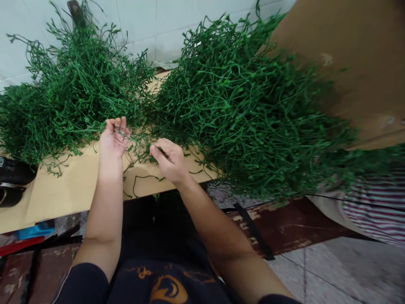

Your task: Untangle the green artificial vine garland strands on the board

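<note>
My left hand [114,137] is palm up over the cardboard, fingers curled around a thin green plastic stem that runs across them. Close by on the right, my right hand [171,158] has thumb and forefinger pinched together, with bits of green stem showing between them. Loose stems [139,145] lie tangled between the two hands. A large pile of green plastic stems with small knobbed tips [247,101] rises beyond my right hand. Another heap of the same stems [85,88] is behind and left of my left hand.
A cardboard sheet [68,185] covers the work surface, against a white tiled wall [139,19]. A big cardboard piece [357,63] stands at right. Someone's striped clothing [373,207] shows at far right. A black object [15,171] sits at the left edge.
</note>
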{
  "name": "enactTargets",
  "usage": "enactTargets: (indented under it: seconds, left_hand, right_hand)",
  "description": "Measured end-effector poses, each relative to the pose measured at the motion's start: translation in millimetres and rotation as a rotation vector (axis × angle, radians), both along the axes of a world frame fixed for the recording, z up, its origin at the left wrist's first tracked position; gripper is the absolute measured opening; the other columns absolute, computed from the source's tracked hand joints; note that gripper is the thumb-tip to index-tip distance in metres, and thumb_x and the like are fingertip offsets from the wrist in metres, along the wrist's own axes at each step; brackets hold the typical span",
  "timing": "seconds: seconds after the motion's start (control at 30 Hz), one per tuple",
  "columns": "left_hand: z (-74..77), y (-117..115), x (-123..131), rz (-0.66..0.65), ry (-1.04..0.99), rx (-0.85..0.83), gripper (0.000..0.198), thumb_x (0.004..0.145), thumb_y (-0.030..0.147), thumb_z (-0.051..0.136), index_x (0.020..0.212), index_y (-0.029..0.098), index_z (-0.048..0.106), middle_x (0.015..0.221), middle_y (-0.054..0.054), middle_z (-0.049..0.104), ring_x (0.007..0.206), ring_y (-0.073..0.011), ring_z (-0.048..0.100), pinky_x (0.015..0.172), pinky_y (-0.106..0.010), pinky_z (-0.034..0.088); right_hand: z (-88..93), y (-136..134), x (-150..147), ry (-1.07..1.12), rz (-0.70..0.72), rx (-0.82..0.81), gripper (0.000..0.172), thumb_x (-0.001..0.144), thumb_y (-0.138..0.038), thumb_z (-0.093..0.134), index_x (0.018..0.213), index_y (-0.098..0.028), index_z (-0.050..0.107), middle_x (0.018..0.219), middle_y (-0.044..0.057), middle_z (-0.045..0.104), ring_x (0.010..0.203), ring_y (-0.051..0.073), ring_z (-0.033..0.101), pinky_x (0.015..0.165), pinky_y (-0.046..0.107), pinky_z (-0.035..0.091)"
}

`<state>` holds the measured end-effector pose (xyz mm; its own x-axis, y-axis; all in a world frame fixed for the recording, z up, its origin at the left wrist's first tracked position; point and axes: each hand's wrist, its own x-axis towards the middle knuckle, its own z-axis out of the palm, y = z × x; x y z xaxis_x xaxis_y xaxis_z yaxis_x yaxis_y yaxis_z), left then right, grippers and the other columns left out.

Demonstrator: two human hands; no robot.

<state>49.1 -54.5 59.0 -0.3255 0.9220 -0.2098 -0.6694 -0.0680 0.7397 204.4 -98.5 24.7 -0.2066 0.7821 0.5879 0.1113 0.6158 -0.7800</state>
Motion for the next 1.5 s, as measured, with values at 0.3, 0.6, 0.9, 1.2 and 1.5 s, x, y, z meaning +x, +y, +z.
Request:
enactTargets:
  seconds: [0.3,0.6,0.9,1.2,1.5]
  left_hand:
    - [32.8,-28.9,-12.3,-0.079,0.118,0.045,0.035,0.094,0.021,0.035,0.067,0.022,0.057,0.042,0.006,0.043,0.048,-0.0060,0.054,0.053,-0.016,0.046]
    - [43.8,-140.1,-72.4,-0.686,1.072,-0.194,0.019,0.066,0.039,0.069,0.059,0.022,0.067,0.051,0.000,0.061,0.045,-0.0133,0.051,0.047,-0.027,0.039]
    - [-55.3,-232.9,-129.2,-1.059,1.347,-0.851,0.030,0.068,0.045,0.052,0.054,0.019,0.051,0.048,0.000,0.054,0.052,-0.0169,0.052,0.056,-0.027,0.039]
    - [-90.2,-257.9,-197.5,-0.837,1.467,-0.982,0.043,0.061,0.065,0.049,0.059,0.023,0.059,0.063,-0.004,0.066,0.074,-0.0292,0.065,0.071,-0.037,0.050]
    - [-14.9,-214.7,-133.9,-0.799,1.369,-0.656,0.051,0.071,0.066,0.048,0.074,0.019,0.067,0.074,-0.006,0.070,0.078,-0.0238,0.063,0.080,-0.033,0.048]
  right_hand:
    - [9.3,17.5,59.0,-0.286,-0.623,-0.045,0.033,0.088,-0.038,0.038,0.103,-0.015,0.056,0.092,0.011,0.054,0.074,0.017,0.051,0.069,0.034,0.044]
    - [3.3,20.9,35.4,-0.667,-0.482,0.006,0.047,0.083,-0.041,0.051,0.120,-0.012,0.055,0.111,0.016,0.052,0.105,0.029,0.044,0.092,0.046,0.040]
    - [6.4,75.7,12.6,-0.703,-0.416,-0.112,0.022,0.086,-0.025,0.047,0.080,-0.015,0.065,0.088,0.009,0.061,0.090,0.022,0.051,0.081,0.036,0.038]
    - [41.5,74.0,45.9,-0.196,-0.276,-0.083,0.038,0.090,-0.042,0.039,0.074,-0.016,0.061,0.059,-0.001,0.042,0.058,0.010,0.042,0.061,0.026,0.032]
    - [31.0,62.7,62.5,-0.525,-0.576,-0.015,0.045,0.089,-0.049,0.037,0.087,-0.014,0.065,0.082,0.010,0.055,0.092,0.024,0.049,0.082,0.041,0.039]
